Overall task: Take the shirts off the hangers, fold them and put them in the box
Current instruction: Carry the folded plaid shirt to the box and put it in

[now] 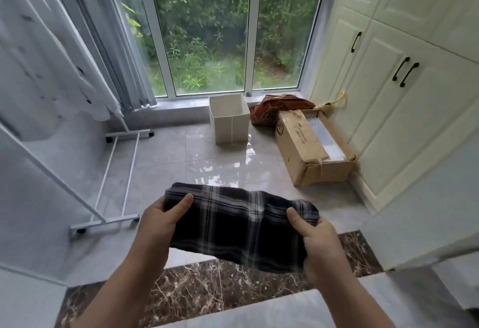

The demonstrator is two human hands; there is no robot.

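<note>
A folded dark plaid shirt [238, 226] is held flat in the air over the floor, between both my hands. My left hand [159, 221] grips its left edge, thumb on top. My right hand [315, 242] grips its right edge the same way. The white open box [229, 126] stands on the floor under the window, well ahead of the shirt, and nothing shows inside it from here. A white shirt [49, 63] hangs on the rack at the left.
A white wheeled clothes rack [114, 172] stands at the left. A brown cardboard carton [311, 146] lies right of the white box, with a reddish bag [274, 109] behind it. Cream cabinets [401, 81] line the right side. A dark marble threshold [207, 283] crosses below my hands.
</note>
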